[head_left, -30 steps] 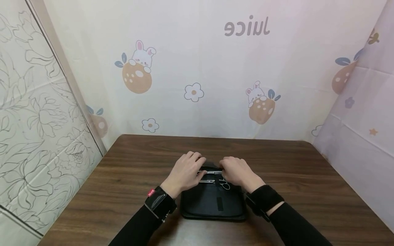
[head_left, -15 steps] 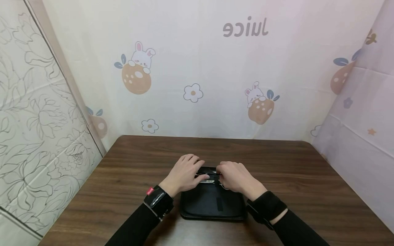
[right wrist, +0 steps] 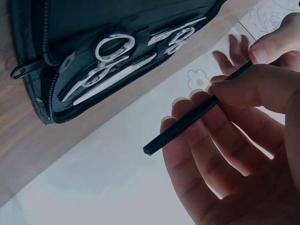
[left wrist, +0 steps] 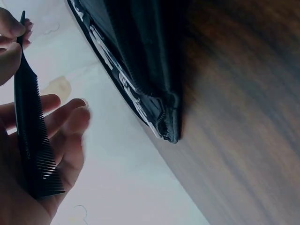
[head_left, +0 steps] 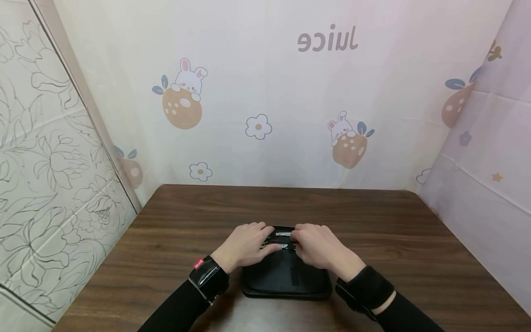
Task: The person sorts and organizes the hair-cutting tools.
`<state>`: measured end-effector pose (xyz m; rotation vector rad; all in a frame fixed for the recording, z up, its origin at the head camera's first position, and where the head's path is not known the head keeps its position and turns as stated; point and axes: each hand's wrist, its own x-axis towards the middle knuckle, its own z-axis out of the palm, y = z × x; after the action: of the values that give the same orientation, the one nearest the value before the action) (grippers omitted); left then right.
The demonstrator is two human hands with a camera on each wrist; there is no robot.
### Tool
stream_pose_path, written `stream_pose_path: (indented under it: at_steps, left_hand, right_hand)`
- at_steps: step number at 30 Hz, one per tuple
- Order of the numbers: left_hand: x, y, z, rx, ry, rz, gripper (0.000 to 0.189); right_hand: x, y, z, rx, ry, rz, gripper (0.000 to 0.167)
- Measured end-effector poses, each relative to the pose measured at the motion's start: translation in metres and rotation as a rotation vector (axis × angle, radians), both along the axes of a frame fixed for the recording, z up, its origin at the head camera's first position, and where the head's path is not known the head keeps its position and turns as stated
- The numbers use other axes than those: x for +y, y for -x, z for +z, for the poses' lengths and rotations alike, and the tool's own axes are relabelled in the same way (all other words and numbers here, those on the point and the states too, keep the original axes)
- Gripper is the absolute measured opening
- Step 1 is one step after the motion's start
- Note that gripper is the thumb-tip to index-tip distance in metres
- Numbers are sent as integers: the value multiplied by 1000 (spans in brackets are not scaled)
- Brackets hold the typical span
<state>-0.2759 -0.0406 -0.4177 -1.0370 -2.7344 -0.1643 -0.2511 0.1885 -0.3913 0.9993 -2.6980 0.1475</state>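
My left hand (head_left: 244, 244) and my right hand (head_left: 321, 246) hold a black comb (left wrist: 30, 126) between them, above a black zip case (head_left: 286, 281). The left wrist view shows the comb's toothed part along the left palm, with its narrow end pinched towards the right hand. Seen from the right wrist, it is edge-on; the right thumb (right wrist: 243, 89) presses it against the fingers, and the left thumb (right wrist: 265, 51) grips further along. In the case sit silver scissors (right wrist: 112, 60) and other thin metal tools. The hands hide much of the comb in the head view.
The case lies flat on a brown wooden table (head_left: 191, 221), its zipper pull (right wrist: 26, 69) at one corner. Behind stands a patterned curtain (head_left: 290, 152) with rabbits and fruit. Floral panels (head_left: 58, 161) flank the left side.
Both hands have come slightly lower and nearer in the head view with the comb. They now cover the scissors handles that showed earlier. The case stays in place.
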Motion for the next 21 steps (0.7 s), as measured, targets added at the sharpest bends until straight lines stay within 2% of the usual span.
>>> stream_pose_path:
  at_steps: [4, 13, 21]
  left_hand:
    - [-1, -3, -3, -16, -4, -7, 52]
    - [-7, -8, -8, -42, -10, -27, 46]
    - [-18, -10, -12, 0, -13, -30, 44]
  right_hand:
    - [2, -4, 0, -20, 6, 17, 7]
    - [5, -5, -4, -128, 37, 40, 8]
    - [20, 3, -4, -241, 71, -47, 17]
